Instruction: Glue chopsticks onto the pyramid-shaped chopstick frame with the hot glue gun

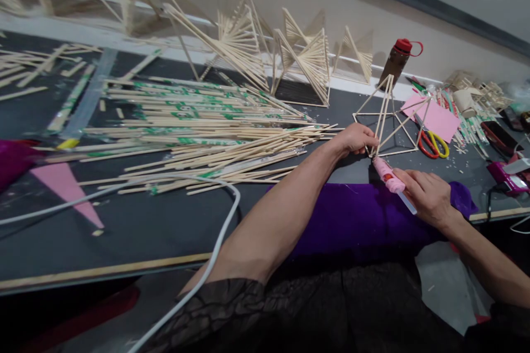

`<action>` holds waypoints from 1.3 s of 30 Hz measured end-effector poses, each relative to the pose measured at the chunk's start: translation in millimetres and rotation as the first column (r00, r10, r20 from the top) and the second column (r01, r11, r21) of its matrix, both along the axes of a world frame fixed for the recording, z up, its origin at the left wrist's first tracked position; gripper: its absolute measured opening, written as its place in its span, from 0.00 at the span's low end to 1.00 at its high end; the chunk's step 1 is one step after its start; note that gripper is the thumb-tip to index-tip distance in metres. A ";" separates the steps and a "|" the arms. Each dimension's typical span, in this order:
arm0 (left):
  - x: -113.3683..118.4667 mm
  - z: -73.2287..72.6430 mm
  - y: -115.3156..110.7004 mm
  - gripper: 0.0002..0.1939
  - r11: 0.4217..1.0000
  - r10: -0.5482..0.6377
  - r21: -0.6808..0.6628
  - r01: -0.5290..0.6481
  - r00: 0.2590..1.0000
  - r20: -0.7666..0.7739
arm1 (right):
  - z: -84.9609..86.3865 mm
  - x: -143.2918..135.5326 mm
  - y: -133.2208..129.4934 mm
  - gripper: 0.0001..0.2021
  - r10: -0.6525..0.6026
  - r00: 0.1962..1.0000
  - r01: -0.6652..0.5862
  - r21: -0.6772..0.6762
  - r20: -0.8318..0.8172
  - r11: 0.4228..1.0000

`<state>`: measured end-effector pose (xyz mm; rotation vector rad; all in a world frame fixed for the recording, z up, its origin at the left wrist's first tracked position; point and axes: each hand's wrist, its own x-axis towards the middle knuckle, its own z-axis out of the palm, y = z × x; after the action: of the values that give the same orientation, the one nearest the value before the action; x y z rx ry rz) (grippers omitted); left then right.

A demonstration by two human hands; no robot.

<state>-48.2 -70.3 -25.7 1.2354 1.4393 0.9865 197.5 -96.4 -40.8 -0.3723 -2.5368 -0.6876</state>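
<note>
A frame of thin wooden sticks (pixel 383 116) stands on the dark table at the right of centre. My left hand (pixel 356 139) is closed at its lower left corner, the fingers pinching a stick there. In my right hand (pixel 426 193) is a pink glue gun (pixel 388 175), its nozzle up against the same corner, just below my left fingers. A clear glue stick (pixel 408 203) sticks out of the gun's back end. Under the gun and my forearms, a purple cloth (pixel 351 220) covers the table's front edge.
Loose and wrapped sticks (pixel 223 132) spread across the left and middle. Twisted stick models (pixel 306 55) line the wall. Behind the frame stands a dark bottle with a red lid (pixel 395 60); scissors (pixel 433 144) and pink paper (pixel 443 118) lie right of it. A white cable (pixel 226 220) crosses the left foreground.
</note>
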 end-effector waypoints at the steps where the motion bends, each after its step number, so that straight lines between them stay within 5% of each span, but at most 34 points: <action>1: 0.0 0.1 -0.2 0.11 1.000 0.001 0.001 -0.001 1.000 0.000 | 0.1 0.3 -0.3 0.14 0.002 1.000 -0.002 -0.009 -0.007 1.000; 22: 0.2 -1.5 1.1 0.12 1.000 0.001 0.011 -0.001 1.000 0.004 | -3.1 2.2 2.4 0.15 -0.032 0.998 0.027 -0.077 -0.060 0.997; 29: -0.4 1.1 -0.4 0.10 1.000 -0.004 0.002 0.004 1.000 -0.006 | -11.7 11.0 8.2 0.14 -0.165 0.969 0.118 -0.244 -0.184 0.963; 39: 0.1 0.9 -1.0 0.10 1.000 -0.008 0.005 0.008 1.000 -0.008 | -17.7 13.2 13.2 0.13 -0.263 0.934 0.208 -0.230 -0.243 0.951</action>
<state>-48.1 -71.3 -24.8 1.2494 1.4379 0.9808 210.7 -83.3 -58.5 -0.7978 -2.3227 -0.4288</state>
